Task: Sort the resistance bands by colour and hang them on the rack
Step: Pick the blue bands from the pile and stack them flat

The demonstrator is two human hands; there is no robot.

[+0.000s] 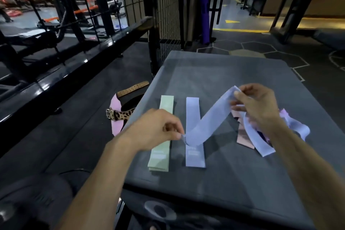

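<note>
A lilac band [209, 119] is held taut in the air above the mat [233, 173], stretched on a slant between both hands. Its lower end is pinched by the left hand [158, 129], thumb against curled fingers, just above a second lilac band laid flat [193, 104]. Its upper end is gripped by the right hand [259, 106], fingertips closed over the edge.

Beside the flat lilac band, to its left and apart from it, a green band [162, 147] is laid straight on the mat. Under the right hand and wrist a loose heap [261, 142] is seen: another lilac strip, a pink one [242, 137] and something darker, tangled so that the count cannot be told.

Off the mat's left edge, on the dark floor, a pink belt with a leopard-print strap and buckle [119, 115] is lying, with a tan perforated strap [133, 88] just behind it. A black wire grid panel [168, 5] is standing beyond the mat's far corner.
</note>
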